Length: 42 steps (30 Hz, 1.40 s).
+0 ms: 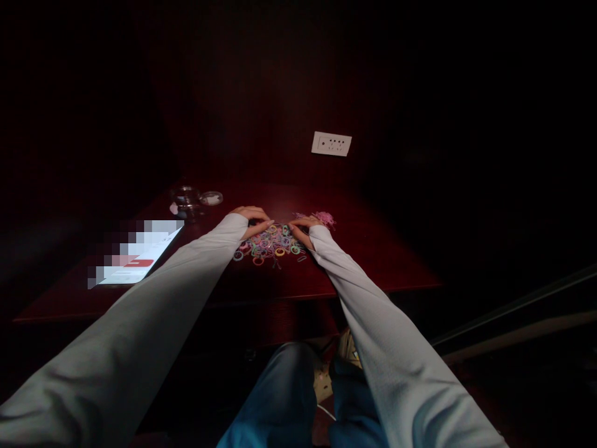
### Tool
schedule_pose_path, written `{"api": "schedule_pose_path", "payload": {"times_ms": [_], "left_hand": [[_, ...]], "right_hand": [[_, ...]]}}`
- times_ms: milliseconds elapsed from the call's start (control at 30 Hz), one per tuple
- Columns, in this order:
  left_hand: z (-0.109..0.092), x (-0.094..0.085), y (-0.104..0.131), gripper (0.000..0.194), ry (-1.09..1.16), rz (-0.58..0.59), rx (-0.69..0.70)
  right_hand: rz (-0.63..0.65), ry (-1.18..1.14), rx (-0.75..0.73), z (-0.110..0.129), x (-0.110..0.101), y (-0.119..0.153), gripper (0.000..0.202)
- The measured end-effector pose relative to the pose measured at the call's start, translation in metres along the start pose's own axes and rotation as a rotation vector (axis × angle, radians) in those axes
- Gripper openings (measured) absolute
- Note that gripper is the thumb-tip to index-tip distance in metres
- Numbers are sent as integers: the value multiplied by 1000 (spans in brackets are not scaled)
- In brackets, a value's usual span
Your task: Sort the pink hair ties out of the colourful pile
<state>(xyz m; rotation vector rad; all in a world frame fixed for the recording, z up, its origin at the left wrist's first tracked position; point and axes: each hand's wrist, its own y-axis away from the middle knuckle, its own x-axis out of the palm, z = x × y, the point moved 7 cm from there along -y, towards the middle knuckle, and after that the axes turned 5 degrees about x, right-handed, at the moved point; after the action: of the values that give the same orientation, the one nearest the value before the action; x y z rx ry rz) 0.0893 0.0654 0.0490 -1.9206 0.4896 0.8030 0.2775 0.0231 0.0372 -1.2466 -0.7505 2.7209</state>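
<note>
A heap of small colourful hair ties (268, 244) lies on the dark red table (280, 283), with pink, yellow, green and purple loops among them. My left hand (254, 216) is at the heap's far left side, thumb and fingers pinched together. Opposite it, my right hand (303, 228) is pinched in the same way at the far right side. The fingertips of both hands are a short distance apart above the heap's back edge. Whatever lies between them is too small and dark to name. Just beyond my right hand sits a bunch of pink ties (325, 218).
A clear jar (185, 198) stands at the back left, beside a round clear lid (211, 198). A lit tablet or phone screen (140, 261), partly pixelated, lies left of my left forearm. A white power socket (331, 144) is on the wall behind.
</note>
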Motion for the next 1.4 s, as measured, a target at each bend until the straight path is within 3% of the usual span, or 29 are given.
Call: {"api": "schedule_pose_path", "payload": {"times_ms": [200, 367, 633, 833, 1100, 1400], "left_hand": [[-6, -4, 1, 40, -11, 11, -3], [-6, -4, 2, 40, -1, 47, 11], [2, 2, 1, 29, 23, -30, 25], [1, 2, 2, 25, 12, 0, 31], [4, 1, 1, 27, 13, -30, 27], [3, 2, 1, 27, -21, -32, 5]], "right_hand": [[-12, 18, -26, 4, -2, 1, 24], [1, -7, -90, 15, -4, 4, 15], [28, -51, -67, 18, -6, 6, 12], [131, -188, -42, 13, 8, 8, 20], [229, -55, -100, 17, 19, 10, 23], [255, -28, -100, 11, 23, 8, 29]]}}
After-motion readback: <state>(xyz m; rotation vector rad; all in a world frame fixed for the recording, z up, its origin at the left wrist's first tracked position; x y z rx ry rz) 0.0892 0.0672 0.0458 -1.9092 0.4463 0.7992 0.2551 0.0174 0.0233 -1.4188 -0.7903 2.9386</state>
